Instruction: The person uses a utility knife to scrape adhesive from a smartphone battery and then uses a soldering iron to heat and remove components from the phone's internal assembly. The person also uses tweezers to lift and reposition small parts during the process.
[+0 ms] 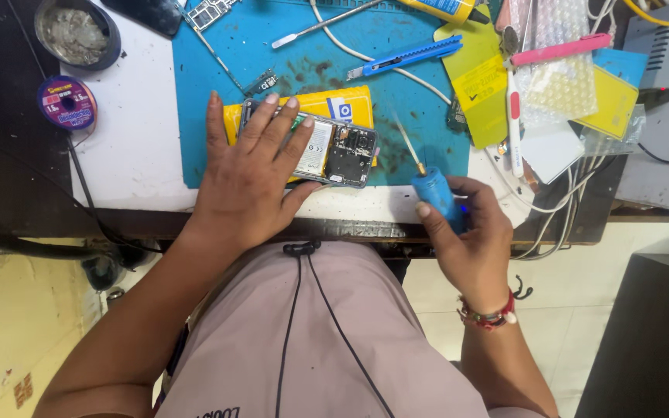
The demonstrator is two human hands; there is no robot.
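Blue mat point(203, 116): left hand point(245, 182) pins opened phone point(334, 151), right hand point(470, 240) grips blue screwdriver point(437, 193), probably.

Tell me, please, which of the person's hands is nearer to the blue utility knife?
Right. The right hand, holding a blue screwdriver, is below the utility knife; the left hand rests on the opened phone, farther left.

From my remote seat, my left hand point(245, 174) covers most of the opened phone point(327, 151), hiding its left half. My right hand point(466, 240) wraps the blue screwdriver point(437, 193), concealing its lower handle; its thin tip blurs against the blue mat point(288, 70). The top edge crops a glue bottle point(439, 8) and a circuit board point(210, 11).
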